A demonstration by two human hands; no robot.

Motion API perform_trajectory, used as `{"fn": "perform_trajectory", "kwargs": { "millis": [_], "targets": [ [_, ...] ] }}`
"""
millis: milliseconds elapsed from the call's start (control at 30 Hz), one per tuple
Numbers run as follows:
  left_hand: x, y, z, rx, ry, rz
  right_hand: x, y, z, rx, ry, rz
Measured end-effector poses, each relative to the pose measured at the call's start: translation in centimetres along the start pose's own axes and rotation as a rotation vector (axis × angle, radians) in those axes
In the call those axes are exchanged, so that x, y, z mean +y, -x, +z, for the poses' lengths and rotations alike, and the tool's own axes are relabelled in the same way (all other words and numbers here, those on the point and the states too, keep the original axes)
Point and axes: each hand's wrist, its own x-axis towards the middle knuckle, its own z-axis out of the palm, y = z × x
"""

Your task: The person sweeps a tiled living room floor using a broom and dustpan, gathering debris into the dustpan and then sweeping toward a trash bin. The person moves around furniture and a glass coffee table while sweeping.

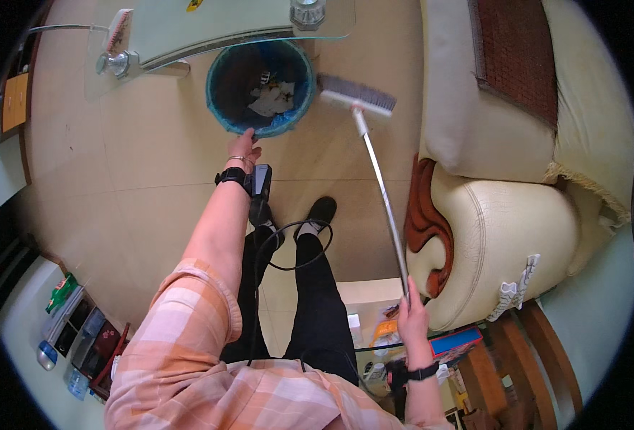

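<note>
My left hand (246,146) reaches forward to the near rim of a round trash bin (211,110), its fingers gripping the edge. A blue liner (280,121) shows around the rim, and crumpled white paper (274,99) lies inside with other small litter. Low on the right, my right hand (415,317) is closed around the metal handle of a broom (384,193). The broom's grey-bristled head (357,97) rests on the floor just right of the bin, its bristles pointing away from me.
A glass table (215,24) with metal-and-glass legs overhangs the bin's far edge. A cream leather sofa (505,236) with carved wood trim (430,226) runs along the right. A black cable (295,266) loops before my legs. Cluttered shelves (85,328) stand at the left.
</note>
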Motion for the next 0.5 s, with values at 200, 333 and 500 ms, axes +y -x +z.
{"fn": "perform_trajectory", "kwargs": {
  "millis": [200,333,500],
  "targets": [
    [1.6,0.5,-2.6,0.022,0.145,0.197,-3.3,-10.0,3.2,0.087,0.007,-0.040],
    [2.4,1.3,-6.7,0.114,0.120,0.203,-3.9,-8.8,5.2,-0.025,0.152,-0.044],
    [0.4,2.5,-15.1,0.040,0.207,0.128,-2.9,-0.6,3.9,-0.246,0.236,0.006]
  ]
}}
